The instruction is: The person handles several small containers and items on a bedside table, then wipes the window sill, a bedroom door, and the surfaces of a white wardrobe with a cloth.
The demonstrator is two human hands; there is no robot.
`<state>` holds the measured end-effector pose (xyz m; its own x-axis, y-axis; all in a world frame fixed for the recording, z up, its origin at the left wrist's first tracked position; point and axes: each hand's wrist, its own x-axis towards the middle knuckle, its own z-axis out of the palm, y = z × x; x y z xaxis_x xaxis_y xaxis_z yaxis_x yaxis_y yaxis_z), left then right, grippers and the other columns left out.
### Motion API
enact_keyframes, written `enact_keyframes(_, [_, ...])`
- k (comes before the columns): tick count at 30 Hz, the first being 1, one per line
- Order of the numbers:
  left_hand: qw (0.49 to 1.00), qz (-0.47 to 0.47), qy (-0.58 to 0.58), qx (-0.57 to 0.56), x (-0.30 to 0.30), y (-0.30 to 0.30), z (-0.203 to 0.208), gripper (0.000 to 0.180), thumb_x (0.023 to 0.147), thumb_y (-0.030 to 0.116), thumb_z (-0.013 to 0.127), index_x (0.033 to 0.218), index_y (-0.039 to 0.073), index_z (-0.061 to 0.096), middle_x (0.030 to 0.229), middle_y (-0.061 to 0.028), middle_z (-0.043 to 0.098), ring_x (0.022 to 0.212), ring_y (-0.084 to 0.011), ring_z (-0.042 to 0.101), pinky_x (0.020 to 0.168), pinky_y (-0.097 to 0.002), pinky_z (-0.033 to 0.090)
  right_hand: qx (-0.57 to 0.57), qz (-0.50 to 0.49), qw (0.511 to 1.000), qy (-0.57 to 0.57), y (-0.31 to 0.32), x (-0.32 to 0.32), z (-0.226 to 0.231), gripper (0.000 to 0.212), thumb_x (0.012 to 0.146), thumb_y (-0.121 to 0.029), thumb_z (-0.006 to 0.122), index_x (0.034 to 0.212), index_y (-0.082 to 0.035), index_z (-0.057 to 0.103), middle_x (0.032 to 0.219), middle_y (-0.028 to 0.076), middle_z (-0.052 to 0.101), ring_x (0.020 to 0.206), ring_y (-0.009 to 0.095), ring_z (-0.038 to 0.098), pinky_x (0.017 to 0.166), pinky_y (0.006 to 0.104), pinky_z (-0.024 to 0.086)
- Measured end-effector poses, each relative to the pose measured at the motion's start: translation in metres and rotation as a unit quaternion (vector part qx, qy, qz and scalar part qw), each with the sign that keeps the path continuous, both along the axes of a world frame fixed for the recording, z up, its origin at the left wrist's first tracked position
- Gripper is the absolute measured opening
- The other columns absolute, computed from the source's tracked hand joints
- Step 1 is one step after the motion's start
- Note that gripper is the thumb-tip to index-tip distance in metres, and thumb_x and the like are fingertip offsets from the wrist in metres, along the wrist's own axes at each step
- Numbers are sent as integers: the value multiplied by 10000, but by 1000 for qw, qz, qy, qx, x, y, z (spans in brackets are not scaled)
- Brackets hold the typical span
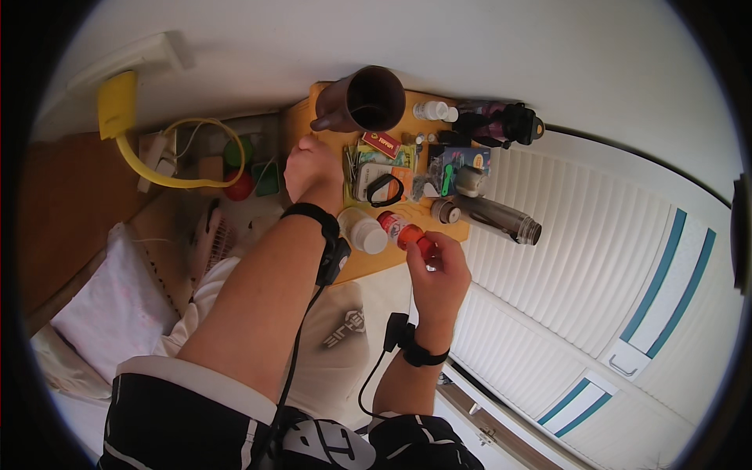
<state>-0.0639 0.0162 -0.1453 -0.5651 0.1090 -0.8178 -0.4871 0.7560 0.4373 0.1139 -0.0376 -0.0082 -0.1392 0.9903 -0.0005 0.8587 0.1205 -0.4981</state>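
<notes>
My right hand [440,278] is closed around one end of a small red bottle [398,227] with a white-patterned label, the thumb and fingers pinching it over the near edge of the wooden table. Just left of this bottle stands a white plastic jar [365,233]. At the table's left edge my left hand [310,168] is curled shut below the handle of a dark brown pitcher [374,100]; its finger ends are turned away, so whatever it may grip is hidden. Between the hands lies a black wristband [385,190] on a pale, orange-edged packet [374,180].
A red box [381,143], white pill bottles [431,110] and a grey thermos [501,219] with its cup [445,210] crowd the table. A yellow lamp [133,157] reaches in from the left. White folding doors [564,227] stand at right. Cables hang from both wrists.
</notes>
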Motion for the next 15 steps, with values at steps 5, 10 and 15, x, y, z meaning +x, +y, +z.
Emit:
enact_keyframes(5, [1000, -15, 12, -9, -1, -3, -5, 591, 981, 391, 267, 1175, 44, 704, 1192, -252, 681, 1130, -438, 639, 991, -503, 497, -25, 32, 999, -6, 1, -3, -21, 298, 812, -67, 822, 1066, -7, 677, 925, 96, 703, 767, 146, 685, 698, 273, 571])
enact_keyframes(10, [1000, -13, 8, -9, 0, -1, -4, 593, 981, 396, 266, 1173, 45, 704, 1193, -250, 682, 1132, -438, 639, 989, -504, 498, -28, 31, 999, 2, 5, -4, -26, 311, 813, -85, 827, 1077, -20, 677, 929, 93, 704, 749, 151, 678, 665, 274, 556])
enact_keyframes(15, [1000, -12, 13, -5, 1, -1, -7, 591, 981, 396, 265, 1159, 43, 704, 1185, -250, 684, 1125, -443, 640, 988, -505, 499, -31, 74, 996, -47, 37, -1, 4, 329, 814, -153, 830, 1082, -37, 678, 929, 86, 689, 634, 173, 612, 597, 309, 509])
